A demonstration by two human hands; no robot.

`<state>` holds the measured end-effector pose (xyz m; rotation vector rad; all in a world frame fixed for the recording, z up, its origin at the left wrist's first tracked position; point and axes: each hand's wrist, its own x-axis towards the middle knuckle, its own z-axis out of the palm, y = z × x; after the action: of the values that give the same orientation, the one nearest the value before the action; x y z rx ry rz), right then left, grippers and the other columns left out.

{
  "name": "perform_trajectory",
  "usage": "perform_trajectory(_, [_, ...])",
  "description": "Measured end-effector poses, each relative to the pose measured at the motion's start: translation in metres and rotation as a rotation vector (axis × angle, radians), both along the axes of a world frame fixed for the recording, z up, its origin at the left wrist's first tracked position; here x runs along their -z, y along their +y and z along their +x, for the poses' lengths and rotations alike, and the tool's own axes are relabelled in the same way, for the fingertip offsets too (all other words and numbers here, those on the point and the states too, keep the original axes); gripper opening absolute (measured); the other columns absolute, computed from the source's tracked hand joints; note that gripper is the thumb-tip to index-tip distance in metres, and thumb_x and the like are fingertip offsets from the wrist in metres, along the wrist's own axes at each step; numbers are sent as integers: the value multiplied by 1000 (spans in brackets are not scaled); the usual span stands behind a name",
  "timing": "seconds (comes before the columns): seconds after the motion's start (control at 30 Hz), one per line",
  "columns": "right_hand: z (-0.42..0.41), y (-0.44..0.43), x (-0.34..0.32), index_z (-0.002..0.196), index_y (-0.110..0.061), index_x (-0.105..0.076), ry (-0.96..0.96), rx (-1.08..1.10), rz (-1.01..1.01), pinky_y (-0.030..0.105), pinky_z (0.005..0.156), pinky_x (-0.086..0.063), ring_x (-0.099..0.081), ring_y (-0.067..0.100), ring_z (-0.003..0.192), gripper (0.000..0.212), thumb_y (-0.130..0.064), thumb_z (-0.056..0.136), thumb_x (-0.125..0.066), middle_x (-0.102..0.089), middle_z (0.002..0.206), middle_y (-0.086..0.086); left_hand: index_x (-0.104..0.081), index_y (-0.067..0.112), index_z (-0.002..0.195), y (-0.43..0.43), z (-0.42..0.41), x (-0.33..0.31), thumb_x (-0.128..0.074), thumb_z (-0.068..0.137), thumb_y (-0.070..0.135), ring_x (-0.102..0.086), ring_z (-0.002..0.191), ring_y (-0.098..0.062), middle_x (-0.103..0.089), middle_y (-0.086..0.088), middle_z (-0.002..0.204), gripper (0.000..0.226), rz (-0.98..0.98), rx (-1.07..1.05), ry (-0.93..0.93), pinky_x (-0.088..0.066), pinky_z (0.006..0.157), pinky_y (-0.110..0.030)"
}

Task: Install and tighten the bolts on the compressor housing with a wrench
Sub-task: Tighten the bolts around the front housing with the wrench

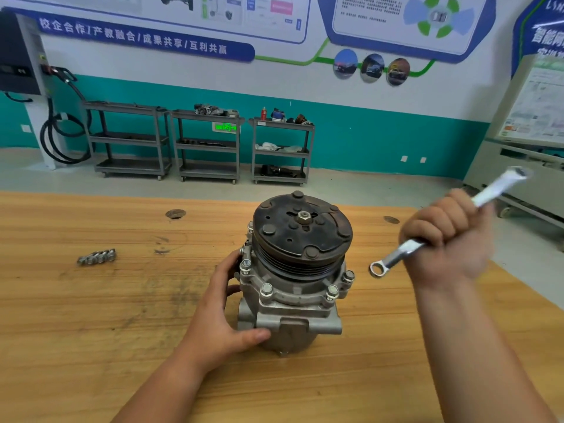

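Observed from my station, head view.

The compressor (293, 288) stands upright near the middle of the wooden table (91, 315), with its dark clutch plate (302, 230) facing up and a hex nut (303, 217) at the plate's centre. The grey housing sits beneath the grooved pulley.

Four housing bolts (266, 289) show along the front of the flange, heads up and spaced around the rim. I cannot tell whether they are fully seated.

My left hand (222, 312) grasps the compressor. The thumb lies across the lower front of the casting and the fingers wrap round its left side, just below the flange.

My right hand (448, 239) is clenched round the shank of the wrench (396, 254) and is raised to the right of the compressor. The ring end of the tool points down and left. It hangs near the flange but apart from it, touching no bolt. The other end sticks up and right past the fist and is motion-blurred.

A small row of loose bolts (97, 257) lies on the table, well apart to the left of the compressor.

Three grey shelf carts (207, 145) stand against the teal-banded far wall, some carrying parts.
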<state>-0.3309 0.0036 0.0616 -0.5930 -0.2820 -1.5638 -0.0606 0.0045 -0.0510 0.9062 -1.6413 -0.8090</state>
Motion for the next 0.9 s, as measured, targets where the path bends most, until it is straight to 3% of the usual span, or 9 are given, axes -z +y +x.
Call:
perform_trajectory(0.07, [27,-9,-11,58,-19,-36,84,50,124,13,44,-13,-25,12,42,48,-51,94,-35,-26,47,-1,-27,47,136,1,0,0,-70,37,86,-49,124,1,-44,12,140,115,-1,0,6,-40,96,-11])
perform_trajectory(0.27, [34,-27,-5,59,-18,-37,103,-248,242,13,44,-15,-27,13,44,46,-49,92,-38,-27,49,1,-29,42,136,1,0,-2,-70,39,86,-47,125,3,-45,12,140,114,-16,4,13,-38,94,-8])
perform_trajectory(0.53, [33,-20,-8,56,-23,-32,194,-1,259,15,36,-12,-20,8,38,50,-54,94,-33,-23,46,-7,-28,45,135,0,0,0,-70,36,87,-47,123,8,-44,16,138,115,-8,8,31,-38,94,-6])
perform_trajectory(0.63, [34,5,9,51,-21,-33,33,231,96,20,34,-25,-18,7,40,55,-44,99,-25,-20,47,-8,-29,43,136,-1,-1,1,-73,34,84,-49,125,1,-46,13,139,118,1,14,54,-40,96,-10])
perform_trajectory(0.7, [41,26,27,61,-13,-40,1,302,-253,32,50,-43,-32,18,52,43,-12,100,-23,-32,57,2,-32,46,136,-2,-1,3,-76,36,82,-50,126,-4,-49,14,138,115,-6,18,66,-40,97,-12])
perform_trajectory(0.73, [50,33,33,72,-13,-44,130,425,-367,34,68,-51,-41,21,63,35,-2,99,-25,-42,68,3,-33,52,135,-3,-1,3,-76,36,81,-50,125,-5,-50,16,137,112,-9,17,70,-40,97,-13])
perform_trajectory(0.77, [61,37,40,85,-21,-48,435,605,-363,21,85,-49,-50,12,77,32,0,98,-27,-50,82,-8,-33,58,133,-3,0,4,-77,36,81,-50,126,-5,-50,18,136,108,-5,16,71,-40,98,-14])
perform_trajectory(0.83, [80,31,44,94,-41,-48,759,894,-353,-2,89,-34,-47,-15,91,40,-4,96,-33,-50,92,-28,-33,62,132,-3,0,5,-77,36,81,-50,126,-5,-49,17,137,107,1,13,65,-40,99,-16])
perform_trajectory(0.9, [111,42,57,75,-30,-46,919,1172,-534,13,94,-37,-45,-2,81,27,-26,101,-37,-42,77,-16,-33,50,137,-4,-1,6,-80,39,76,-50,128,-11,-48,8,141,112,-21,10,68,-41,102,-26])
